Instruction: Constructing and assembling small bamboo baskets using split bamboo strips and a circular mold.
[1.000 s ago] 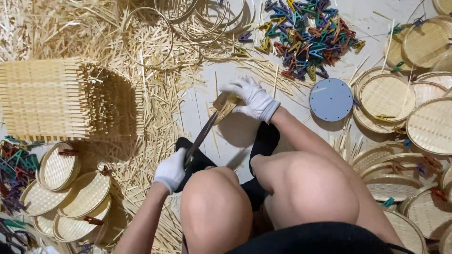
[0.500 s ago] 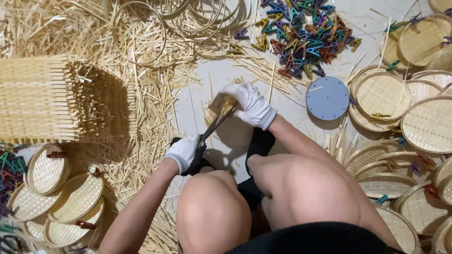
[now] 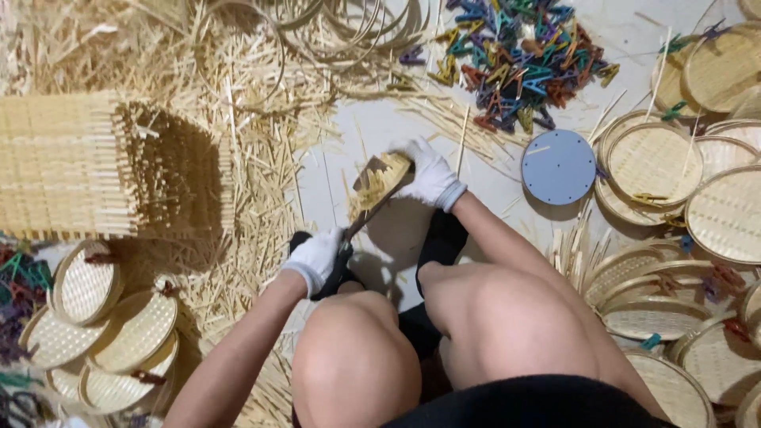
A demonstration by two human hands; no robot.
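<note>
My right hand (image 3: pixel 429 175), in a white glove, holds a small woven bamboo piece (image 3: pixel 379 181) tilted on its edge above the pale floor. My left hand (image 3: pixel 315 257), also gloved, grips the dark handles of scissors (image 3: pixel 354 230), whose blades reach up to the lower edge of the woven piece. Both hands work just in front of my bare knees (image 3: pixel 428 333).
A stack of square woven mats (image 3: pixel 59 162) lies at left amid loose bamboo splints (image 3: pixel 254 135). Round woven trays are piled at right (image 3: pixel 713 214) and lower left (image 3: pixel 103 333). A blue round disc (image 3: pixel 558 166) and a heap of coloured clips (image 3: pixel 515 59) lie beyond my hands.
The view has shifted slightly. My left hand with the scissors has moved up closer to the woven piece, which my right hand has tilted more upright.
</note>
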